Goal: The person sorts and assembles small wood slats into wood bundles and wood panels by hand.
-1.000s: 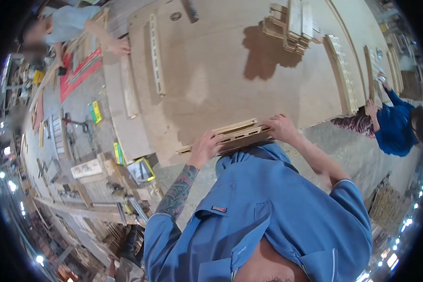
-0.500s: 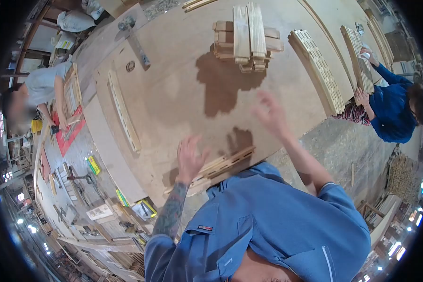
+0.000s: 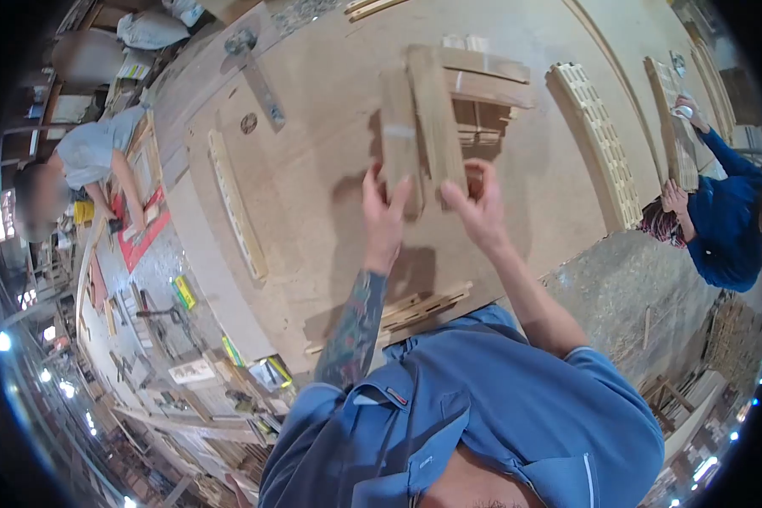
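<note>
My left hand (image 3: 385, 213) is closed around the near end of a wooden slat (image 3: 400, 140), thumb on top. A second wooden slat (image 3: 436, 118) is gripped at its near end by my right hand (image 3: 477, 206). Both pieces point away from me, side by side and raised over the table, with a narrow gap between them near my hands. Behind and to the right of them lies a stack of wooden slats (image 3: 489, 85), partly hidden by the held pieces. Slotted wooden strips (image 3: 427, 306) rest at the table's near edge, close to my body.
A long slotted wood piece (image 3: 597, 140) lies on the right of the table (image 3: 313, 169), a narrow strip (image 3: 235, 203) on the left. A hammer-like tool (image 3: 258, 76) sits far left. Co-workers handle wood at the right (image 3: 728, 212) and left (image 3: 102, 152).
Both hands moved forward and each closed on a slat. The two upper slats left the top of the stack and came nearer me. The view shifted slightly.
</note>
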`<act>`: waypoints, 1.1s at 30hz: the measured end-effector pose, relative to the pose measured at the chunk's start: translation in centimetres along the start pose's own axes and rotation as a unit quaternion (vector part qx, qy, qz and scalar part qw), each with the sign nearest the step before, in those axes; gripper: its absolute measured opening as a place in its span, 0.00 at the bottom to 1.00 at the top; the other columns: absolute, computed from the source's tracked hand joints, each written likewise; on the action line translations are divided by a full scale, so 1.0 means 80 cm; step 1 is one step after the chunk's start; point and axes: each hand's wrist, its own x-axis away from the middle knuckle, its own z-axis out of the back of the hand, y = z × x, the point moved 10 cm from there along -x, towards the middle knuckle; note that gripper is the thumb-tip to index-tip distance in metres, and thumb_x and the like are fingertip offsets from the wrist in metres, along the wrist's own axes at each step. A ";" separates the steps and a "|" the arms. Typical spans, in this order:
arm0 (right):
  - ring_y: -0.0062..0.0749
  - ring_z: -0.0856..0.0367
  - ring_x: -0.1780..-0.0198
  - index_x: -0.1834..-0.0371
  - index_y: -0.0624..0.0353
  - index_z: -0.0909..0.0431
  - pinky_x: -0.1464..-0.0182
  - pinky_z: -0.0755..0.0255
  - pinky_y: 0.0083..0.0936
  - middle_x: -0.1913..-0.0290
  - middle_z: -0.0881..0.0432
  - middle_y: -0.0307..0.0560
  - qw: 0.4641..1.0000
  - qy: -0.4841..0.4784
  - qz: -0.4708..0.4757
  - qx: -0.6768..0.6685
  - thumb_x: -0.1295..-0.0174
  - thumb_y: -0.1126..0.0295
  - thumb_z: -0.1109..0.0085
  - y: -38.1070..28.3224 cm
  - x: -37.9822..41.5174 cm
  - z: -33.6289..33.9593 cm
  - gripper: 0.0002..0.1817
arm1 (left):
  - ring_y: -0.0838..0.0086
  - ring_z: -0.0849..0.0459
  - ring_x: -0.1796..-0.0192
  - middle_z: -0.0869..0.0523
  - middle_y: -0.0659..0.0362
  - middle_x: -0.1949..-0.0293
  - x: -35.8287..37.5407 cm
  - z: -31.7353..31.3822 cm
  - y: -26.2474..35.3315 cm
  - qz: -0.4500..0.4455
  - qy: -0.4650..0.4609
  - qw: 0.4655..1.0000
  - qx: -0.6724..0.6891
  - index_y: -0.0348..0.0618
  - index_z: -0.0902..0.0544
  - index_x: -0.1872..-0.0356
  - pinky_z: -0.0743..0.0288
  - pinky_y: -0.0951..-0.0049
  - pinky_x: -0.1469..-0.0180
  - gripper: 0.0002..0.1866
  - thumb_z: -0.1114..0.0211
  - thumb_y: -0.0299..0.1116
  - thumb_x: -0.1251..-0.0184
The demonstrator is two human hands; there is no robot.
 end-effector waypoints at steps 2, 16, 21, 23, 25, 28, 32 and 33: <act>0.26 0.18 0.62 0.36 0.65 0.32 0.59 0.22 0.24 0.59 0.17 0.47 0.984 -0.078 -0.144 -0.063 0.32 0.66 0.35 0.056 0.058 -0.026 0.26 | 0.75 0.19 0.46 0.18 0.56 0.44 0.067 0.086 -0.023 0.070 0.026 0.997 -0.018 0.34 0.33 0.30 0.25 0.72 0.41 0.29 0.35 0.35 0.26; 0.52 0.25 0.38 0.37 0.64 0.28 0.41 0.27 0.44 0.38 0.24 0.58 0.840 -0.079 0.027 0.536 0.47 0.53 0.30 0.104 0.059 -0.092 0.37 | 0.48 0.25 0.35 0.23 0.38 0.38 0.095 0.208 -0.076 0.070 0.179 0.872 -0.450 0.34 0.30 0.34 0.31 0.53 0.34 0.47 0.22 0.52 0.50; 0.54 0.22 0.42 0.49 0.64 0.24 0.43 0.25 0.45 0.47 0.20 0.59 0.883 -0.102 -0.098 0.449 0.52 0.58 0.28 0.144 0.071 -0.129 0.30 | 0.49 0.20 0.40 0.21 0.39 0.41 0.091 0.194 -0.082 0.128 0.178 0.917 -0.333 0.35 0.25 0.41 0.27 0.53 0.39 0.38 0.24 0.45 0.52; 0.53 0.18 0.49 0.54 0.65 0.22 0.47 0.25 0.47 0.57 0.18 0.59 0.924 -0.088 -0.101 0.359 0.50 0.58 0.29 0.131 0.072 -0.121 0.25 | 0.50 0.18 0.43 0.16 0.40 0.49 0.093 0.229 -0.094 0.132 0.205 0.913 -0.328 0.34 0.20 0.47 0.26 0.55 0.41 0.32 0.26 0.45 0.50; 0.53 0.19 0.48 0.53 0.65 0.22 0.47 0.25 0.47 0.56 0.18 0.59 0.907 -0.075 -0.105 0.401 0.50 0.58 0.29 0.133 0.057 -0.090 0.26 | 0.51 0.17 0.44 0.15 0.41 0.51 0.099 0.281 -0.114 0.083 0.264 0.883 -0.380 0.35 0.20 0.46 0.26 0.56 0.41 0.32 0.26 0.46 0.49; 0.54 0.22 0.44 0.51 0.64 0.23 0.45 0.26 0.47 0.53 0.20 0.59 0.885 -0.008 -0.041 0.464 0.49 0.58 0.28 0.128 0.051 -0.072 0.27 | 0.52 0.17 0.44 0.15 0.42 0.51 0.114 0.278 -0.095 0.020 0.309 0.850 -0.426 0.36 0.20 0.44 0.26 0.58 0.41 0.32 0.25 0.46 0.48; 0.55 0.24 0.42 0.49 0.65 0.24 0.42 0.27 0.44 0.51 0.21 0.60 0.882 -0.029 -0.065 0.465 0.50 0.56 0.27 0.126 0.062 -0.098 0.30 | 0.51 0.18 0.44 0.16 0.42 0.49 0.103 0.247 -0.091 0.037 0.269 0.904 -0.329 0.37 0.21 0.40 0.26 0.58 0.40 0.36 0.24 0.46 0.49; 0.55 0.24 0.42 0.48 0.65 0.24 0.42 0.27 0.44 0.51 0.21 0.59 0.904 -0.036 -0.102 0.413 0.51 0.55 0.27 0.124 0.060 -0.088 0.31 | 0.51 0.18 0.44 0.16 0.42 0.49 0.104 0.250 -0.086 0.039 0.272 0.903 -0.331 0.37 0.21 0.40 0.26 0.58 0.40 0.36 0.24 0.46 0.49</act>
